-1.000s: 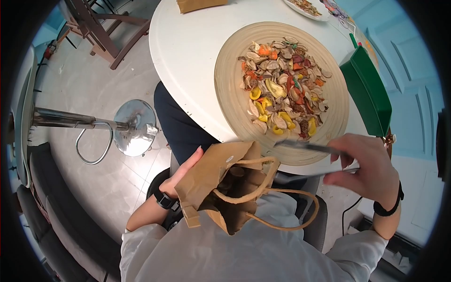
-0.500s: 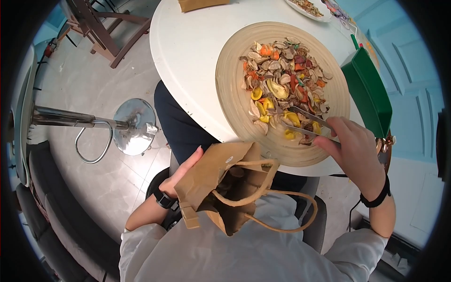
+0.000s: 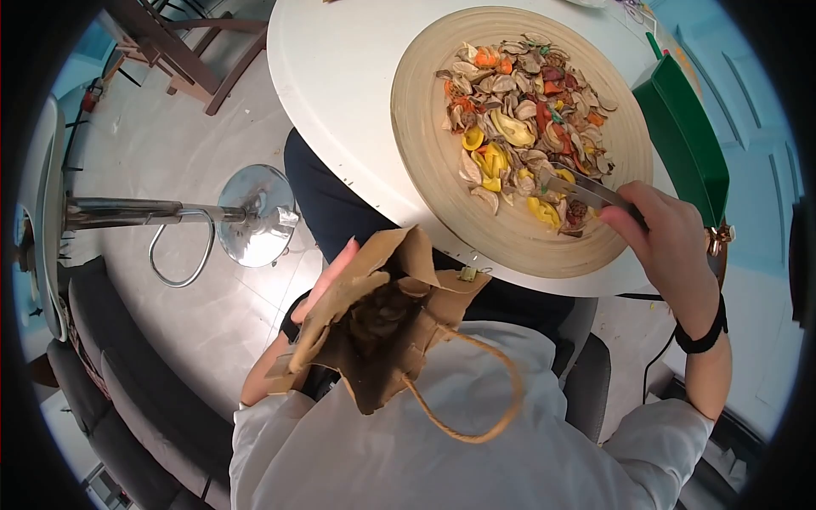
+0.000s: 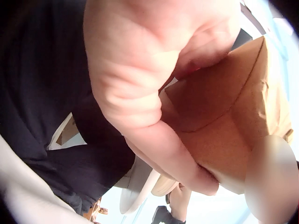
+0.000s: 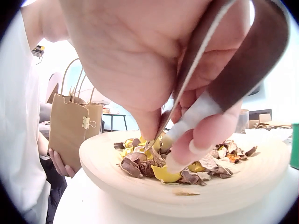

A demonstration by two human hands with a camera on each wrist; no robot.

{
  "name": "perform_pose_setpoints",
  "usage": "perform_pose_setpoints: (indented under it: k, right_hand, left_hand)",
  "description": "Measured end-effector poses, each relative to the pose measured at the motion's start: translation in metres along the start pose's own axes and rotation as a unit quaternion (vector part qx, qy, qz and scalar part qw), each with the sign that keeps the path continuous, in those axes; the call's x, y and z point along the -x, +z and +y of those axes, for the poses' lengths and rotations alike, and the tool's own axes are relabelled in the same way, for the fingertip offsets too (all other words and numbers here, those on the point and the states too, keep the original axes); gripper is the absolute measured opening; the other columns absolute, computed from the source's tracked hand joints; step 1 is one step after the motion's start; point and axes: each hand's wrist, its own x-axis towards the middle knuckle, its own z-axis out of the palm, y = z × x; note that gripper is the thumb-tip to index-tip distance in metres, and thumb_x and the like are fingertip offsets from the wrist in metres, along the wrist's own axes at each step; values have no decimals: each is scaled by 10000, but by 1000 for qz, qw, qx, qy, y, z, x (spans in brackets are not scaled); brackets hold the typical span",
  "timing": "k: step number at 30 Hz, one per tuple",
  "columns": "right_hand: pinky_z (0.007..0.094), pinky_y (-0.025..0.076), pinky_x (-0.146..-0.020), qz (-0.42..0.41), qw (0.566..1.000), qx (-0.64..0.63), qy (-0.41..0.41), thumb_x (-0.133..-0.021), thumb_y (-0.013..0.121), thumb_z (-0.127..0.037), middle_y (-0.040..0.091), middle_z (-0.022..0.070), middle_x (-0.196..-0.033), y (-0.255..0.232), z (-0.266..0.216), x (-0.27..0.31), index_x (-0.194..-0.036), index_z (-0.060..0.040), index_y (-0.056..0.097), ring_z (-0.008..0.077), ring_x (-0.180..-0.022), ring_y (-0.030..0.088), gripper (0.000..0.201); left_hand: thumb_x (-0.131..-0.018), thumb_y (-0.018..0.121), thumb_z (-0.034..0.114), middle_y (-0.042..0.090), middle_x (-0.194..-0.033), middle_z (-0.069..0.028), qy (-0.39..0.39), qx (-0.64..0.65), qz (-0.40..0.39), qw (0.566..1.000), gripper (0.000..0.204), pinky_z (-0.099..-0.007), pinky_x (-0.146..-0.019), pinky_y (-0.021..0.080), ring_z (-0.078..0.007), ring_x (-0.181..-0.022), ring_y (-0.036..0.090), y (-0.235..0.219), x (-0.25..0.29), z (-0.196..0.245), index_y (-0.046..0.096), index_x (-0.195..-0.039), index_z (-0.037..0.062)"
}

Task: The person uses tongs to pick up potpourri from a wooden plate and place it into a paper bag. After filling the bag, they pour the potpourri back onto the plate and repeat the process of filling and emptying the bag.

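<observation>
My right hand pinches a pair of metal tongs, whose tips reach into the potpourri near the front right of the heap. This potpourri is dried petals and slices in beige, brown, yellow, orange and red on a round wooden plate. In the right wrist view the tongs bend over the fingers, tips down among the pieces. My left hand holds a brown paper bag from its side and lower edge. The bag's mouth gapes upward, showing brown dried pieces inside. A binder clip sits on its rim.
The plate stands on a white round table, close to its front edge. A green bin is just right of the plate. A bar stool base and a dark grey sofa are on the left.
From beside the bag, my right hand has carried the tongs over to the plate and down into the potpourri. The bag has turned and tipped, its handle swinging towards my body.
</observation>
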Motion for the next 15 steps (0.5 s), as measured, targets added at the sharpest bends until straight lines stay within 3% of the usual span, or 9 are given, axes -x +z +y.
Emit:
perform_pose_setpoints:
  k: [1,2,3,4,6,7,10,12,15]
  right_hand:
    - [382,444,-540,0,1000,0,1,-872,707,-293,614,137,-694,0,1,1,-885,-28,596,322,-583,586,288]
    - [378,440,-536,7,1000,-14,9,-870,713,-280,614,141,-693,-1,2,2,-886,-24,601,321,-578,583,280]
    - [374,435,-532,15,999,-27,16,-868,719,-268,614,145,-692,-2,3,2,-887,-20,606,320,-573,579,273]
    - [374,435,-532,17,999,-25,15,-868,719,-268,614,145,-692,-4,3,2,-887,-20,606,320,-573,579,273]
    - [360,429,-525,17,998,-48,41,-865,726,-256,617,150,-691,-8,4,2,-876,-17,616,310,-568,575,264]
    - [360,429,-525,18,998,-46,40,-865,726,-256,617,150,-691,-10,5,3,-876,-17,616,310,-568,575,264]
    - [339,422,-519,16,996,-72,50,-863,731,-231,620,139,-684,-16,6,1,-887,-16,636,279,-554,576,237]
    - [315,418,-512,9,988,-132,80,-846,750,-221,629,116,-681,-26,-1,1,-894,-10,652,238,-529,570,237]
    - [301,417,-509,-31,978,-192,68,-826,769,-214,642,97,-687,-45,-12,5,-893,-13,662,208,-534,586,237]
  left_hand:
    - [-1011,387,558,572,-1369,-106,0,0,-1,1000,625,-405,-1045,463,-247,-1206,590,-4,-3,-2,458,-1445,114]
    - [-1011,387,557,568,-1375,-107,-59,164,-39,984,625,-409,-1051,458,-248,-1207,590,-11,-8,-5,457,-1446,113]
    - [-1011,386,556,564,-1380,-108,-115,322,-77,937,626,-412,-1058,452,-249,-1208,589,-11,-11,-2,457,-1447,112]
    - [-1011,386,556,564,-1380,-108,-113,321,-79,937,626,-412,-1058,452,-249,-1208,589,-9,-12,-1,457,-1447,112]
    - [-1012,385,554,534,-1415,-109,-73,334,-165,925,631,-415,-1093,415,-244,-1252,556,7,-11,3,438,-1462,115]
    - [-1017,379,545,488,-1458,-110,-107,439,-175,875,639,-411,-1114,391,-241,-1301,510,22,-7,11,409,-1478,105]
    - [-1027,353,536,442,-1497,-95,-111,407,-199,885,652,-380,-1123,375,-226,-1338,468,18,-9,8,363,-1498,85]
    - [-1032,320,536,460,-1476,-125,-130,463,-176,859,651,-416,-1160,336,-260,-1342,466,17,-11,1,365,-1495,80]
    - [-1028,302,553,351,-1550,-107,-125,282,-93,947,669,-416,-1182,292,-252,-1402,384,23,-10,6,290,-1533,114]
